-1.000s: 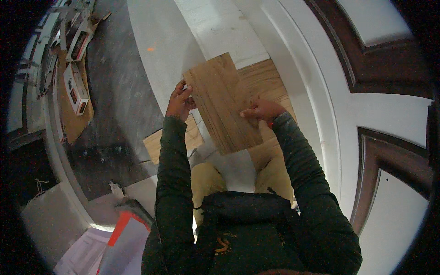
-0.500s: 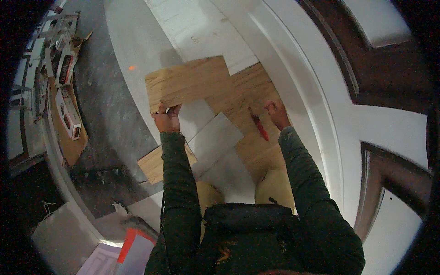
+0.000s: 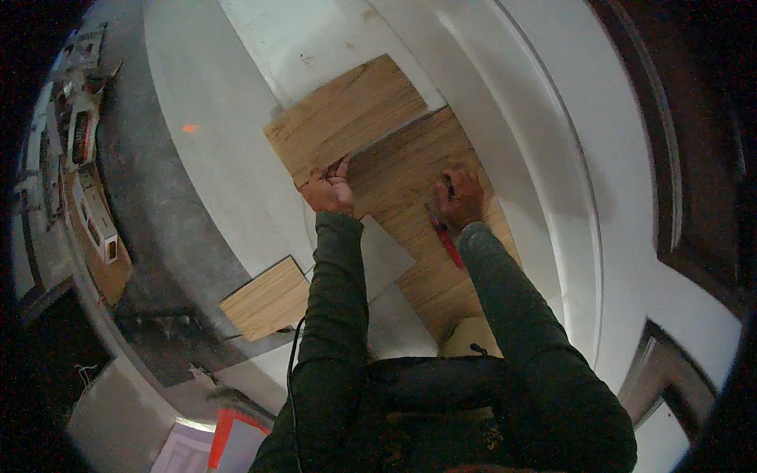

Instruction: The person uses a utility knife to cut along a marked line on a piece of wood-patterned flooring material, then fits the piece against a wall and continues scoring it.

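My left hand (image 3: 331, 189) grips the near corner of a wood-look floor plank (image 3: 355, 114), thumb and fingers at its edge. That loose plank lies at an angle along the far edge of another wood-look plank (image 3: 410, 173) on the floor, a thin dark gap between them. Over this second plank is my right hand (image 3: 461, 199), its fingers curled; what they hold, if anything, is hidden. Beside and partly behind that hand lies a red utility knife (image 3: 449, 246), handle toward me.
A short plank offcut (image 3: 268, 299) lies left of my left forearm. Grey-white sheet (image 3: 386, 252) shows between the planks. A white curved baseboard (image 3: 544, 158) bounds the right side. At the far left lie cardboard and a white box (image 3: 95, 217).
The loose plank has turned and moved right, closer to the laid plank's edge, with my left hand on its corner. My right hand has shifted slightly left, nearer the knife.
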The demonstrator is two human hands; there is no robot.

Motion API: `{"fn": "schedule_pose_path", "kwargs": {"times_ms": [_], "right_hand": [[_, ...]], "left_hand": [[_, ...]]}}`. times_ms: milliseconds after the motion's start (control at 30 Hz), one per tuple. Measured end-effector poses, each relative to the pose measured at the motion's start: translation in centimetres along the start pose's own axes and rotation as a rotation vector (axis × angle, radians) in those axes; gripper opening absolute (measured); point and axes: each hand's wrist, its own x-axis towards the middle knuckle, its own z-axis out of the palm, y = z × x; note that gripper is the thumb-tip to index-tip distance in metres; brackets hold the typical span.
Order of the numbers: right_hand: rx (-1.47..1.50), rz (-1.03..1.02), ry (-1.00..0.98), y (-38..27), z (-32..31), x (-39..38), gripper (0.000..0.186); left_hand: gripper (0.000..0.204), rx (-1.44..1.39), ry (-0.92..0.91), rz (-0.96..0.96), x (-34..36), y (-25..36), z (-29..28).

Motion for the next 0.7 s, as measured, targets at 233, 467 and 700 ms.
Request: {"fn": "schedule_pose_path", "kwargs": {"times_ms": [233, 467, 700], "right_hand": [[-0.069, 0.102, -0.052, -0.2, -0.5, -0.7, 0.023], [-0.06, 0.169, -0.115, -0.3, -0.5, -1.0, 0.028], [-0.027, 0.175, -0.117, -0.2, -0.8, -0.7, 0.029]], "left_hand": [[0.029, 0.141, 0.02, -0.057, -3.2, -1.8, 2.7], [0.028, 0.388, 0.117, -0.23, -3.8, -0.3, 3.8], [0.031, 0.588, 0.191, -0.277, -4.2, 0.0, 4.4]]}}
